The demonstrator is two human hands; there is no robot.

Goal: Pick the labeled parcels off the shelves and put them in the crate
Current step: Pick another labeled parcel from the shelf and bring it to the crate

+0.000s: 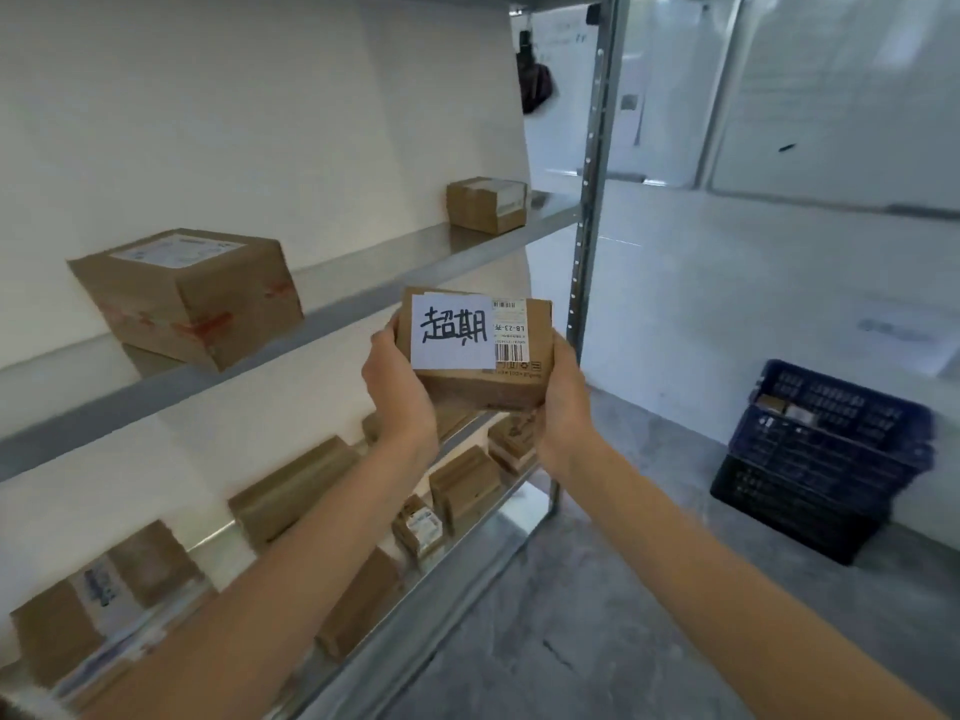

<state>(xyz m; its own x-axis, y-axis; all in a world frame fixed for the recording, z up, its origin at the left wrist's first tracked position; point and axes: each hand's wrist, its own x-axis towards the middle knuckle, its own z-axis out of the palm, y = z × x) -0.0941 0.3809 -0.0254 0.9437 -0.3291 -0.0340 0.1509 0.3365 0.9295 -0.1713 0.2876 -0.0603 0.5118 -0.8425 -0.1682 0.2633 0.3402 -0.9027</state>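
A small cardboard parcel (483,387) with a white handwritten label on top is held in the air in front of the shelves, between both hands. My left hand (397,389) grips its left side, thumb on the top edge. My right hand (563,402) grips its right side from below. A dark blue slatted crate (821,459) stands on the floor to the right, with a couple of small boxes showing inside it.
A metal shelf rack (332,317) runs along the left wall. A large taped box (192,293) and a small box (485,205) sit on the upper shelf. Several small boxes (465,485) stand on the lower shelf. Bare concrete floor lies between rack and crate.
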